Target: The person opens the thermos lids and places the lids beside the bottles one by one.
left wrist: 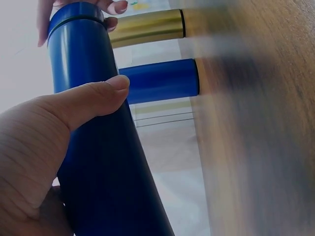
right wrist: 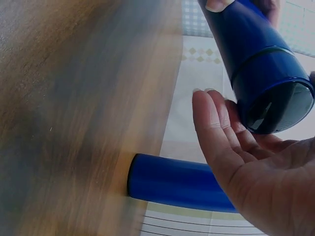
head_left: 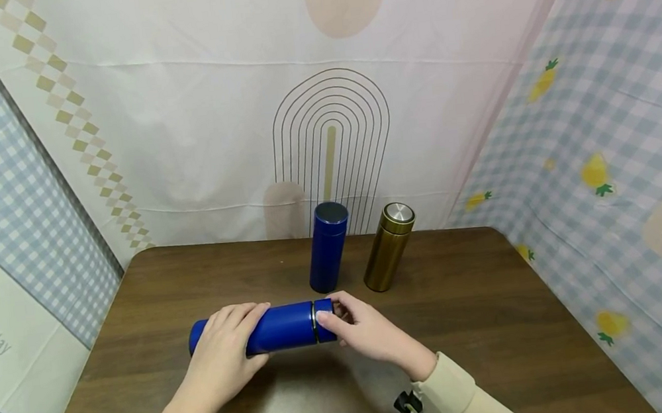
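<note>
A large blue thermos bottle (head_left: 283,327) is held sideways above the table, its lid end to the right. My left hand (head_left: 225,349) grips its body, with the thumb (left wrist: 101,101) laid across the side in the left wrist view. My right hand (head_left: 373,332) is at the lid (head_left: 324,319), thumb on the near side and fingers at the far side and end. In the right wrist view, the glossy dark lid top (right wrist: 281,108) faces the right palm, and some of that hand's fingers (right wrist: 211,120) extend past the lid. The thumb's contact is mostly hidden there.
A smaller blue thermos (head_left: 328,250) stands upright behind the held bottle. To its right stands a gold thermos (head_left: 388,251) with a silver-topped lid. Both are on the brown wooden table (head_left: 498,323), whose back edge meets a patterned cloth backdrop (head_left: 192,127).
</note>
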`<state>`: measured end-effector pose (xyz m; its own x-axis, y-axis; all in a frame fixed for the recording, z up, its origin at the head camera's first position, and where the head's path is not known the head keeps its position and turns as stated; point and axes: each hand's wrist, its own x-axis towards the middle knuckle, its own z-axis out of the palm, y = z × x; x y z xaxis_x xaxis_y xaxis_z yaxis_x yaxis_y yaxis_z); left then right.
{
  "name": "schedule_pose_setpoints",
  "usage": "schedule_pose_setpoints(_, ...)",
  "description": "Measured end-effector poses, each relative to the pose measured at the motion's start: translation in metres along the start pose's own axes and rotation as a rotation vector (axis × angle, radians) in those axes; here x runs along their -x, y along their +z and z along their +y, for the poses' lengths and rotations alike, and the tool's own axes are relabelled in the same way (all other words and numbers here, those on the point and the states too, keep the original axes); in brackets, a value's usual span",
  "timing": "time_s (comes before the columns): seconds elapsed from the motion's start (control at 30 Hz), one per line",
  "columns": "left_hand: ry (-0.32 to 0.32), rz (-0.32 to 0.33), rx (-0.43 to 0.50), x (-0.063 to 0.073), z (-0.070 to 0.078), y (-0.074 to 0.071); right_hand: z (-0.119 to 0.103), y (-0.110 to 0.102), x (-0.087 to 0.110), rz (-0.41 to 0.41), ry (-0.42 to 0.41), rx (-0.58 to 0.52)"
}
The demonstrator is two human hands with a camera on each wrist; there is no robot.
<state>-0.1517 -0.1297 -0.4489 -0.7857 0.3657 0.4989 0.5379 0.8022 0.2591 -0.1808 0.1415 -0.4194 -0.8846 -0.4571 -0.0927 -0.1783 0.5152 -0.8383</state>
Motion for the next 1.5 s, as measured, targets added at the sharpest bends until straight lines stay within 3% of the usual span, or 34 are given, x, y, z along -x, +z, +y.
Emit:
schedule_pose_setpoints(0.5, 0.001, -0.016, -0.009, 0.0, 0.0, -0.002, 0.005, -0.004, 0.0, -0.024, -0.11, 0.027)
schedule_pose_setpoints(0.83, 0.028, 0.006, -0.052, 0.0, -0.003, -0.001, 0.003, -0.004, 0.0, -0.003, -0.201, 0.232)
schedule_pose_setpoints(1.07, -0.006, -0.005, -0.068, 0.001, -0.007, -0.002, 0.005, -0.006, 0.001, 0.044, -0.198, 0.247)
schedule_pose_setpoints(1.3, -0.062, 0.078, -0.066, 0.001, -0.013, -0.001, 0.012, -0.006, 0.001, 0.08, -0.2, 0.213)
schedule_pose_setpoints(1.5, -0.2, 0.198, 0.024, -0.005, -0.019, -0.002, 0.018, -0.001, -0.004, 0.071, -0.16, 0.164)
